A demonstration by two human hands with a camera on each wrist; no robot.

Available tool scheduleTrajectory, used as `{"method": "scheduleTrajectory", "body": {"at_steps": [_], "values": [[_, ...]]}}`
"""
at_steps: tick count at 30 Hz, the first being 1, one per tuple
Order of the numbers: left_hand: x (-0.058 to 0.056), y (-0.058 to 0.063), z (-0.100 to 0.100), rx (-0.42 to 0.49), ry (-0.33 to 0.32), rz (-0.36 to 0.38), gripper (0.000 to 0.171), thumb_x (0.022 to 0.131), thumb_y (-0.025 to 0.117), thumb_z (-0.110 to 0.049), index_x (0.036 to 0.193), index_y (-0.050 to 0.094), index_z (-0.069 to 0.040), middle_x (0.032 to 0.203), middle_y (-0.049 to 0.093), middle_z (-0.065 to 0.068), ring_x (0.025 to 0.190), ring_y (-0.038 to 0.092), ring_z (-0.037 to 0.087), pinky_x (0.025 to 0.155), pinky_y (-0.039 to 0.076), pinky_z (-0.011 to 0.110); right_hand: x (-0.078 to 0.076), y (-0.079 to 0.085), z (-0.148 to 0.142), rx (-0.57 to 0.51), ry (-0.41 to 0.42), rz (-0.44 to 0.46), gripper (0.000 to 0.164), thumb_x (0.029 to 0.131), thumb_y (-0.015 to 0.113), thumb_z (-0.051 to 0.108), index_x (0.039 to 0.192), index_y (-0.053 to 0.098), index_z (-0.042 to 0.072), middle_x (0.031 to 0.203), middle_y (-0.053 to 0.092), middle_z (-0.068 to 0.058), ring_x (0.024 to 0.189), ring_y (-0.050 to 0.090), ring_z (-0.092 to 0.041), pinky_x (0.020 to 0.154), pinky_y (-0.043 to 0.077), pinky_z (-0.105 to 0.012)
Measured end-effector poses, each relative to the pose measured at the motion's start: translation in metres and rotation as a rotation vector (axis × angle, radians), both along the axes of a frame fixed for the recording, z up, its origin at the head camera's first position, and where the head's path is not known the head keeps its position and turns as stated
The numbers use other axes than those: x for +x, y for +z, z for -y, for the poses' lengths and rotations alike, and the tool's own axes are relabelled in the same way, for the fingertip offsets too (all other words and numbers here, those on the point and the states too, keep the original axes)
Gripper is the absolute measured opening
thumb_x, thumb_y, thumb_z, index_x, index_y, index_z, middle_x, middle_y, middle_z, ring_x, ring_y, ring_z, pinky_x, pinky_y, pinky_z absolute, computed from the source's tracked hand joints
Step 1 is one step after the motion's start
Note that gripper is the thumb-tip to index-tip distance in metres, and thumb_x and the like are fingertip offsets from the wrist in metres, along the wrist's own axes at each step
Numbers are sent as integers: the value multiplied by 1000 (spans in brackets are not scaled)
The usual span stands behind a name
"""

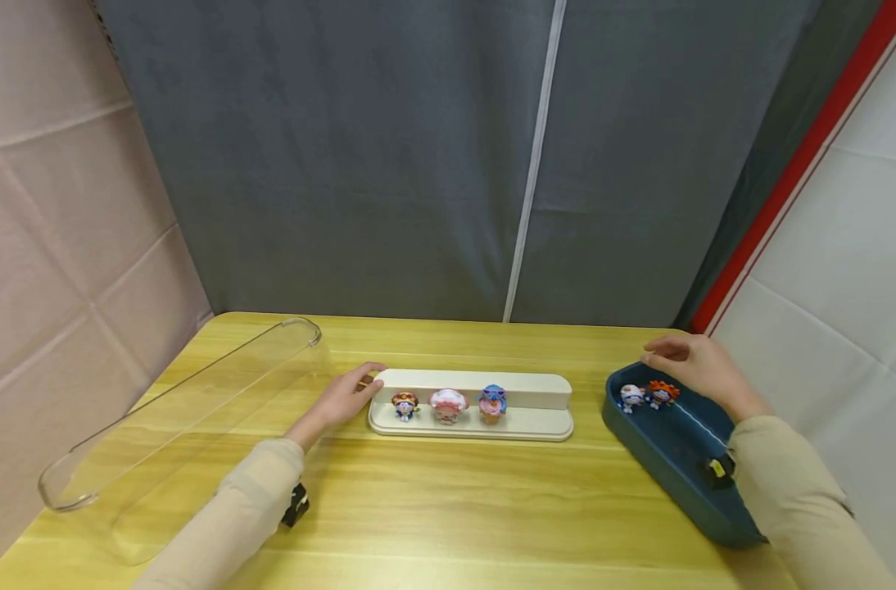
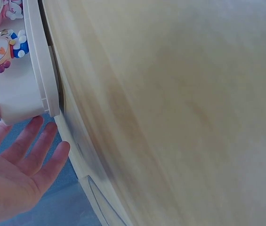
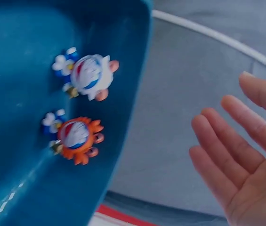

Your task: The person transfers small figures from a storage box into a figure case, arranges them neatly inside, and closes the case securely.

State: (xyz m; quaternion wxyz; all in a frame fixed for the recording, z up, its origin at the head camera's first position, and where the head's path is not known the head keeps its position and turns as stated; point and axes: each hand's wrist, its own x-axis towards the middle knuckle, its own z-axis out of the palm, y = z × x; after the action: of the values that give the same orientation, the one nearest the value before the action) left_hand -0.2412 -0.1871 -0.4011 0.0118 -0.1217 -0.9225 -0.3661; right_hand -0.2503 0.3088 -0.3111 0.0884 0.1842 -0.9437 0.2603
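Note:
My left hand (image 1: 350, 395) rests at the left end of a cream two-step display base (image 1: 525, 420); in the left wrist view its fingers (image 2: 27, 141) are spread loosely beside that end. Three small figurines stand on the base: one with a red-brown hood (image 1: 405, 406), one pink and white (image 1: 448, 405), one with a blue top (image 1: 493, 403). My right hand (image 1: 702, 373) hovers over the far rim of a blue tray (image 1: 662, 463), holding nothing, fingers relaxed. Inside lie a white-hooded figurine (image 1: 631, 397) and an orange crab-hooded figurine (image 1: 662, 393).
A long clear plastic cover (image 1: 190, 418) lies on the left of the wooden table (image 1: 448, 500), partly behind the left sleeve (image 1: 234, 508). A grey curtain (image 1: 345, 164) hangs behind the table, and a white wall panel (image 1: 846, 246) stands at the right.

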Motion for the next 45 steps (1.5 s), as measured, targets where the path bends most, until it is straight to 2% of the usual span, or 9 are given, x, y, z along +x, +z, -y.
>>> {"method": "scheduleTrajectory", "body": {"at_steps": [6, 13, 17, 26, 45], "values": [[1, -1, 1, -7, -5, 2, 32, 93, 46, -22, 123, 48, -8, 106, 56, 17, 94, 55, 31, 80, 44, 43, -5, -14, -11, 20, 13, 52, 38, 85, 60, 29, 106, 61, -3, 92, 63, -13, 83, 59, -28, 70, 47, -43], [1, -1, 1, -4, -4, 2, 32, 93, 46, -21, 123, 48, -8, 107, 56, 17, 95, 55, 31, 81, 44, 43, -11, -35, -19, -85, 45, 161, 43, 84, 62, 26, 111, 56, -6, 94, 62, -15, 79, 60, -25, 61, 50, -26], [0, -1, 1, -3, -4, -5, 32, 93, 46, -21, 122, 49, -8, 106, 56, 17, 94, 55, 31, 81, 44, 43, -12, -42, -20, -95, 50, 226, 47, 84, 61, 25, 115, 51, -10, 99, 59, -20, 80, 59, -27, 62, 51, -30], [-1, 1, 0, 5, -7, -5, 31, 93, 47, -20, 122, 49, -8, 106, 56, 17, 95, 55, 31, 81, 44, 43, -13, -51, -19, -52, 54, 288, 52, 83, 62, 28, 117, 49, -9, 103, 57, -19, 91, 55, -29, 73, 49, -38], [1, 2, 0, -10, -24, -14, 32, 93, 46, -19, 122, 48, -6, 105, 56, 17, 94, 55, 32, 80, 45, 43, -20, -71, -21, -22, 80, 288, 43, 82, 64, 21, 111, 53, -9, 97, 58, -13, 86, 55, -25, 73, 46, -38]]}}
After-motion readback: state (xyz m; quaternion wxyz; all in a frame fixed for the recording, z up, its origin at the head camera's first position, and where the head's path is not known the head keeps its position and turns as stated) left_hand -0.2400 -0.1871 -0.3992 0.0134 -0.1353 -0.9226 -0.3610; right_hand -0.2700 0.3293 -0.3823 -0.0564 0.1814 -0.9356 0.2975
